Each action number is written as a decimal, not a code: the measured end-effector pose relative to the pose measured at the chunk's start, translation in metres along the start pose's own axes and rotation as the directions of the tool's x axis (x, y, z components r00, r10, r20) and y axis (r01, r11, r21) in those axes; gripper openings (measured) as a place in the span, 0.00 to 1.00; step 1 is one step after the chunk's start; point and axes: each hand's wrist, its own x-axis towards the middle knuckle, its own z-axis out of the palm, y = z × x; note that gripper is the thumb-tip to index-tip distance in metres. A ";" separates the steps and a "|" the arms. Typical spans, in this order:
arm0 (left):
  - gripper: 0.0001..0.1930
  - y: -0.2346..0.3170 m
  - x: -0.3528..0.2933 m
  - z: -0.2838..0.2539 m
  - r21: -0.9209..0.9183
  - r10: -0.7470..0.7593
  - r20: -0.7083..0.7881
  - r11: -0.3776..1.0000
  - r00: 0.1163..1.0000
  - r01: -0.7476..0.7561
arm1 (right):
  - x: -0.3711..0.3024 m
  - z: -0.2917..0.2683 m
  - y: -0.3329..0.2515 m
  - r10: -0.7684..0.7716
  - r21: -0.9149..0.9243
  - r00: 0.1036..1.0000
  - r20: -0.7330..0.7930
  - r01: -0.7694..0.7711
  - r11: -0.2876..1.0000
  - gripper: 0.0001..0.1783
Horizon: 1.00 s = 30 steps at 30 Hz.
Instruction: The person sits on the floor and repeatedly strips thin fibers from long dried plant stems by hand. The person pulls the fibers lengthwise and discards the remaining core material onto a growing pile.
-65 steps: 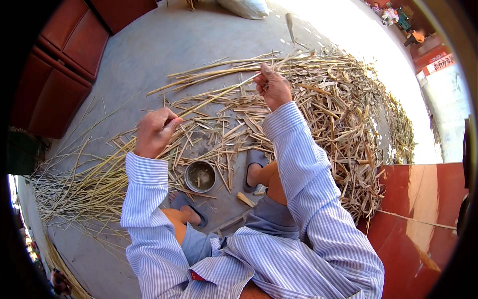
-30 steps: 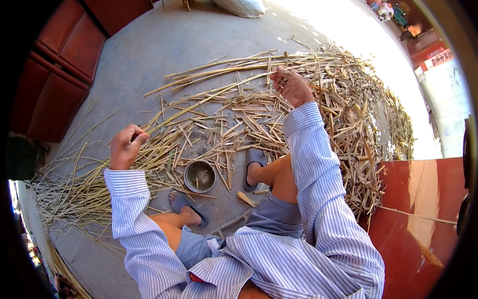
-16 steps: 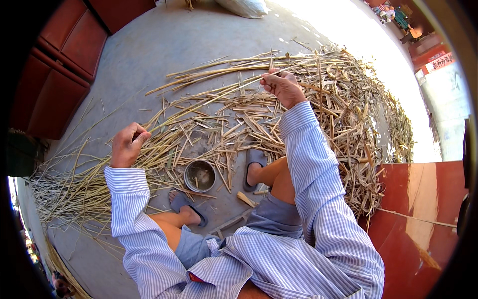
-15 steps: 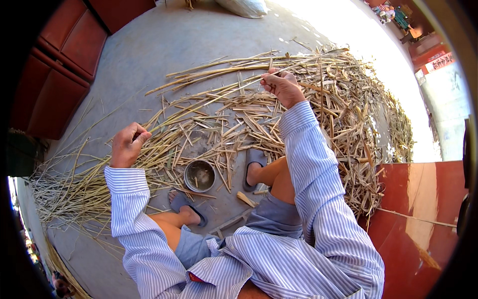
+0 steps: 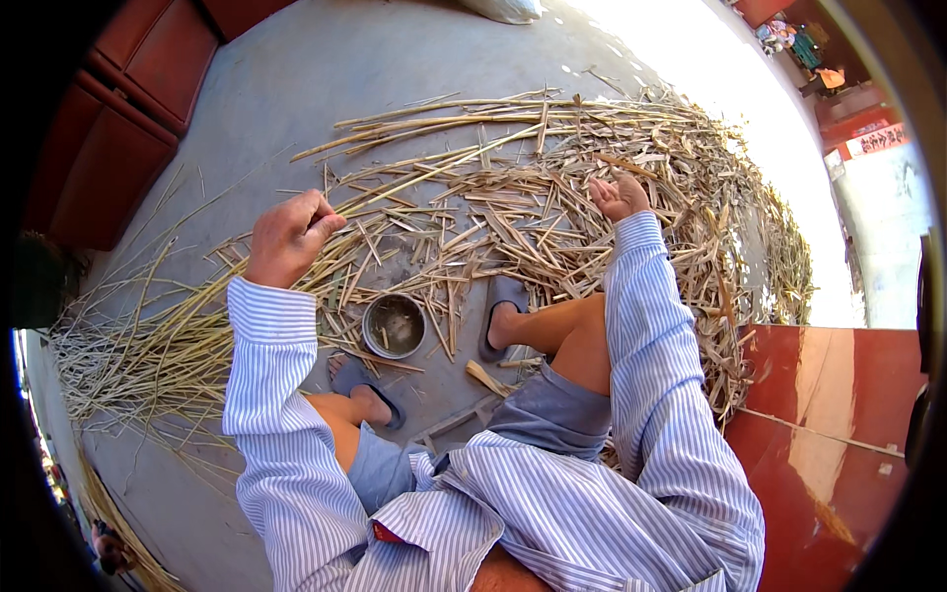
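My left hand (image 5: 288, 240) is closed, thumb against fingers, over the left part of the litter. A thin yellow stalk (image 5: 419, 178) runs from its fingertips up and to the right. My right hand (image 5: 619, 196) is above the heap of dry husks (image 5: 681, 187), palm partly turned up and fingers loosely apart. I see nothing held in it. Several longer stalks (image 5: 395, 131) lie together beyond both hands. At my left, a spread of thin peeled-looking stalks (image 5: 158, 350) fans across the floor.
A round metal bowl (image 5: 395, 326) stands on the floor between my sandalled feet, with broken stalk pieces around it. Red padded furniture (image 5: 123, 148) is at the far left. A glossy red panel (image 5: 789, 424) stands at my right. A pale sack (image 5: 503, 8) lies at the far edge.
My right hand has moved right and nearer, off the stalk it was pinching, and its fingers have loosened. My left hand has risen and shifted right, still closed on a stalk.
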 end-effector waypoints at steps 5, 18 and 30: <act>0.12 -0.005 -0.005 0.013 -0.098 0.045 0.042 0.994 0.998 -0.041 | -0.109 0.120 0.054 0.230 -0.331 0.727 0.647 -0.003 0.943 0.19; 0.10 -0.039 -0.047 -0.027 0.101 -0.054 -0.039 0.993 0.998 0.057 | 0.073 0.012 0.021 0.135 -0.353 0.961 0.241 -0.043 0.935 0.08; 0.07 0.024 -0.042 -0.080 0.440 0.391 -0.392 0.874 0.833 -0.204 | 0.071 0.005 0.041 0.373 -0.486 0.900 0.225 -0.228 0.844 0.08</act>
